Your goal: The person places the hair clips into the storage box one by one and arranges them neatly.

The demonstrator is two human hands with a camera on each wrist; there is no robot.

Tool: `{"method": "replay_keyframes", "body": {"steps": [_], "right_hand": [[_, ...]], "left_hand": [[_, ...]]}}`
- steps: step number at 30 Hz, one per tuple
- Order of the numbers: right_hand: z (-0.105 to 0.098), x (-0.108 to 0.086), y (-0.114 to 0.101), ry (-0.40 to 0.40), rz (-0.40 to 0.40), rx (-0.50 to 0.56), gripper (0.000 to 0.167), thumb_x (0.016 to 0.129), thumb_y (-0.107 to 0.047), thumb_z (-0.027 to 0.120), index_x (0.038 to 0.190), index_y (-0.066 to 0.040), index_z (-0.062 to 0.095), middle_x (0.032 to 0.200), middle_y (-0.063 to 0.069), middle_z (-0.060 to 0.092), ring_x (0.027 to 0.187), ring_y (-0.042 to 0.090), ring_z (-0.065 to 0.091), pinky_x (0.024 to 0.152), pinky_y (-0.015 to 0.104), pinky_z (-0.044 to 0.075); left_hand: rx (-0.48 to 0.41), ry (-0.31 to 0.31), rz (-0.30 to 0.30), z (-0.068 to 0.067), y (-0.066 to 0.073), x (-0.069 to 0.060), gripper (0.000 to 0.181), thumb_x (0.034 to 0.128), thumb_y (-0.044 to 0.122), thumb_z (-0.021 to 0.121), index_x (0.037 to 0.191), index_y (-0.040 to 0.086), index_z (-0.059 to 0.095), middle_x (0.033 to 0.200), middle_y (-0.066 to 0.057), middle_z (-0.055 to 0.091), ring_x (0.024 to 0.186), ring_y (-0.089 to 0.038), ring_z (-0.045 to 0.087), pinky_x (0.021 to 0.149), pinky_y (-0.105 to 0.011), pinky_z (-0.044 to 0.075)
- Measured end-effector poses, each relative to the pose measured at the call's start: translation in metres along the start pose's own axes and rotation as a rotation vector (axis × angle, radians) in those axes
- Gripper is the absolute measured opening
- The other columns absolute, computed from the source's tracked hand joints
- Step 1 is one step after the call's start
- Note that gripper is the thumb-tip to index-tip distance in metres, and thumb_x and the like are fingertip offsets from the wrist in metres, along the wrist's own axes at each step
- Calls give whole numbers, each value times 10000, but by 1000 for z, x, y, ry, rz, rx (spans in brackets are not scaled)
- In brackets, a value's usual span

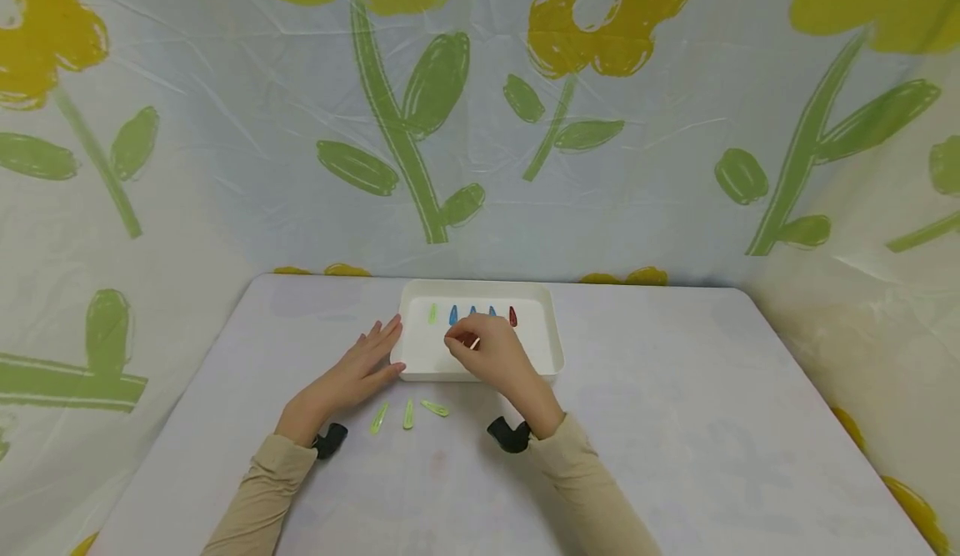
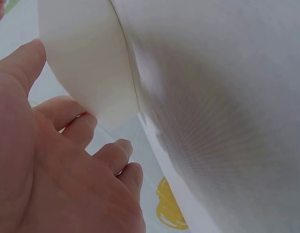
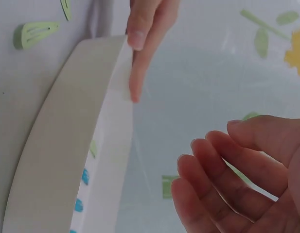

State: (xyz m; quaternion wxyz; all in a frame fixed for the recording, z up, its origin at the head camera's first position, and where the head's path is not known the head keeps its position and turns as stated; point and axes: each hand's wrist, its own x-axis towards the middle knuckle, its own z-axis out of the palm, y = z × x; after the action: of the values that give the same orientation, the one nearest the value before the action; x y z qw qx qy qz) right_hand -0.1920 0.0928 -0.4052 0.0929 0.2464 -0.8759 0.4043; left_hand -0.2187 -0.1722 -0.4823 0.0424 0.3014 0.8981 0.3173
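Observation:
A white tray [image 1: 557, 348] holds a row of snap hair clips: a light green clip [image 1: 432, 313] at the left, three blue clips [image 1: 453, 315] and a dark red clip [image 1: 513, 316] at the right. My left hand [image 1: 358, 375] rests against the tray's left side, fingers spread; the left wrist view shows its thumb at the tray wall [image 2: 86, 58]. Over the tray hovers my right hand [image 1: 491, 352], partly covering the blue clips in the head view. Its fingers [image 3: 203, 189] are loosely bent, the thumb near the index fingertip, and no object shows between them.
Three light green hair clips, among them a middle clip [image 1: 408, 414], lie on the table [image 1: 690, 423] in front of the tray. Behind the table's back edge hangs a flower-printed cloth [image 1: 645, 181], which also covers both sides.

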Motion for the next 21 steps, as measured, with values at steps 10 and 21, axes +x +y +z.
{"method": "replay_keyframes", "body": {"steps": [10,21], "right_hand": [[22,-21,-21,-205,-43,-139,68,919,-111,707,932,-83,769,848,-44,691,764,52,590,713,183,514],[50,-38,-11,-350,-101,-340,74,872,-52,738,923,-81,783,864,-32,741,726,20,600,668,161,499]], "left_hand": [[3,0,-11,-1,0,-1,723,1034,349,538,1563,-13,205,1642,-148,136,1472,-476,84,1162,-636,72],[-8,-13,-22,0,-1,-1,733,1034,370,532,1569,3,192,1647,-129,124,1479,-463,76,1169,-624,62]]}}
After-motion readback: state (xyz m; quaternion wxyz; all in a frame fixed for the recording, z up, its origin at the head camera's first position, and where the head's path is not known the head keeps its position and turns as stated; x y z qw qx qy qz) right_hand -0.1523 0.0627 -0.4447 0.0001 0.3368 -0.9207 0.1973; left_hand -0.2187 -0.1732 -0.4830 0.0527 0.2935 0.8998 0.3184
